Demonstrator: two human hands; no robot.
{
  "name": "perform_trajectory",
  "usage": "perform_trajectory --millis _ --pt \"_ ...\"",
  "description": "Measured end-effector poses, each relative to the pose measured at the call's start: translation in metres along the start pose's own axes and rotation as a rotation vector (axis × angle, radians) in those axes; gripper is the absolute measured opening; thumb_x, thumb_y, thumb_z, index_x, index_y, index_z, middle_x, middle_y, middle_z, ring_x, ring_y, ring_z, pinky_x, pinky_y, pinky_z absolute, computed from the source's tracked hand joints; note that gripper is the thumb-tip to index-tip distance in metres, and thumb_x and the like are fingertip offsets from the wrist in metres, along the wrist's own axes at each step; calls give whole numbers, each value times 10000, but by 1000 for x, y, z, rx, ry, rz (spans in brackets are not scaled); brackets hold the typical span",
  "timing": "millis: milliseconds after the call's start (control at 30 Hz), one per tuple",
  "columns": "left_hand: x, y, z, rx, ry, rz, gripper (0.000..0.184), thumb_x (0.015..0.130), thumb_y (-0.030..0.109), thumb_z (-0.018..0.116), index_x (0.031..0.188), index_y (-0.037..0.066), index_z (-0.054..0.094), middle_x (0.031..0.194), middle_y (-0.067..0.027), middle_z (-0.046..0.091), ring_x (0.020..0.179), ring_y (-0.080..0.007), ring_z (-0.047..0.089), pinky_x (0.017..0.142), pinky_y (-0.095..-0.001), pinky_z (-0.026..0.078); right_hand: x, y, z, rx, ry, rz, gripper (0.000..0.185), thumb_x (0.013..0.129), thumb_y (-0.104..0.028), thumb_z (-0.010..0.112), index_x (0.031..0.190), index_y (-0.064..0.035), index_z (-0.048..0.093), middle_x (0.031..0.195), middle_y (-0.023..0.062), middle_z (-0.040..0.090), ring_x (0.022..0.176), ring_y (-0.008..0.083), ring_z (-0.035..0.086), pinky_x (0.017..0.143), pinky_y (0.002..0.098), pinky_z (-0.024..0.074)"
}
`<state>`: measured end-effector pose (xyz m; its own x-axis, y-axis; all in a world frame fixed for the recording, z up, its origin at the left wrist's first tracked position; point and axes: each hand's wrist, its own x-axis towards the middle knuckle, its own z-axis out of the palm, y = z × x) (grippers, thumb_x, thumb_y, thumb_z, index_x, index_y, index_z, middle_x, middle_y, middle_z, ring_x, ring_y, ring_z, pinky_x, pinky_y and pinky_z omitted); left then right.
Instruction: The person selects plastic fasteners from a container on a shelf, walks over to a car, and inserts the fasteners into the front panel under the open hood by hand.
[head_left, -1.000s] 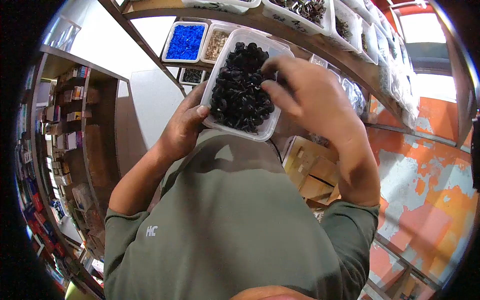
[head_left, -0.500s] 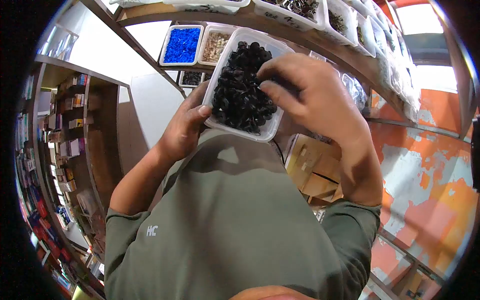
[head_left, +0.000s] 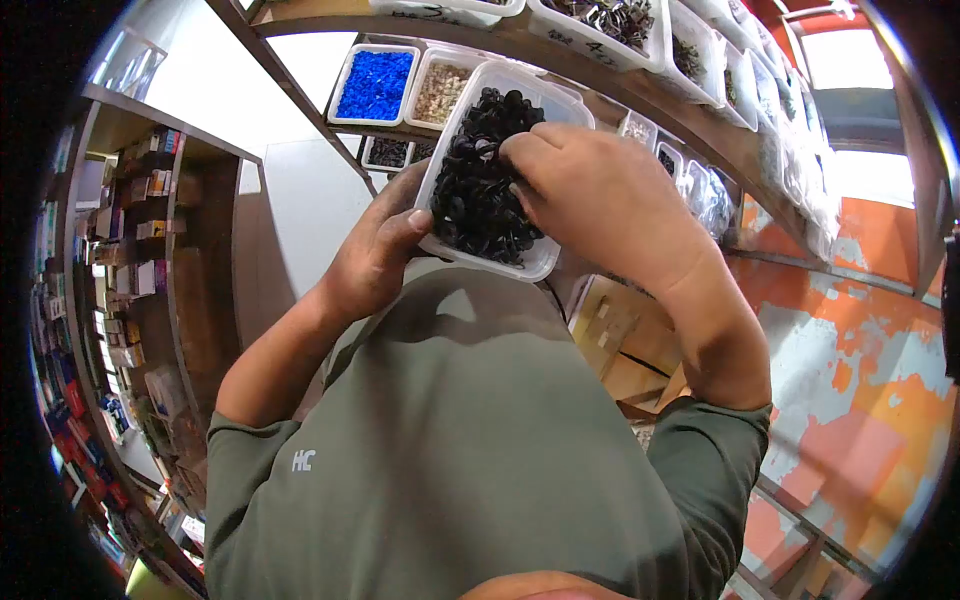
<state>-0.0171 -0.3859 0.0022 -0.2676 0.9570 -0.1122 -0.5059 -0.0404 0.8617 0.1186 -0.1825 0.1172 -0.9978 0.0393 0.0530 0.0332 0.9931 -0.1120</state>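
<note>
I have the clear plastic tub (head_left: 546, 266) up in front of the torso, above the green shirt (head_left: 480, 400), with the left hand (head_left: 378, 255) clamped on its left side: thumb lapped over the rim, the other fingers out of sight behind or below the wall. The right hand (head_left: 600, 195) is over the opposite side, its thumb and forefinger down at the heap of black pieces (head_left: 475, 190). The fingertips are partly hidden, so from here I cannot tell whether they are pinched on a piece or apart.

I judge the tub to be thin, somewhat flexible plastic, smooth enough to slide under a dusty thumb. Filled this deep, it probably pulls downward on a one-sided grip, so I favour the rim with fingers spread beneath the base; squeezing one wall alone could bow it and tip the load. The black pieces look small, glossy and rounded, likely light and hard to break, but apt to roll or catch on one another. A fingertip pinch on an edge suits them better than a fistful.

Beyond the tub, blue pieces (head_left: 375, 85) and beige pieces (head_left: 440, 92) sit in similar containers, below the upper shelf (head_left: 330, 18).
</note>
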Motion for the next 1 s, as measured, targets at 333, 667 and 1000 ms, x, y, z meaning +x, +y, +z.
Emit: perform_trajectory --millis 333,667,1000 --pt "-1 -1 -4 -43 11 27 816 1059 456 555 1623 -77 303 1532 -213 534 1399 -277 561 1189 -412 435 -24 14 -23 1013 90 294 301 988 -173 640 1246 -22 679 990 79 736 937 239 719 869 399 576" --pt "0 4 -7 -64 -4 -44 892 1037 548 593 1618 -68 314 1519 -207 554 1370 -282 595 1166 -412 472 -29 18 2 1742 101 533 302 1010 -137 643 1270 5 707 964 50 717 619 17 479 457 167 349" --pt "-3 3 1 -136 21 -29 853 1036 507 602 1624 -42 320 1503 -199 567 1361 -278 598 1146 -431 486 -29 19 1 1907 34 529 326 1043 -130 606 1315 29 690 1059 91 755 621 35 473 491 170 375"
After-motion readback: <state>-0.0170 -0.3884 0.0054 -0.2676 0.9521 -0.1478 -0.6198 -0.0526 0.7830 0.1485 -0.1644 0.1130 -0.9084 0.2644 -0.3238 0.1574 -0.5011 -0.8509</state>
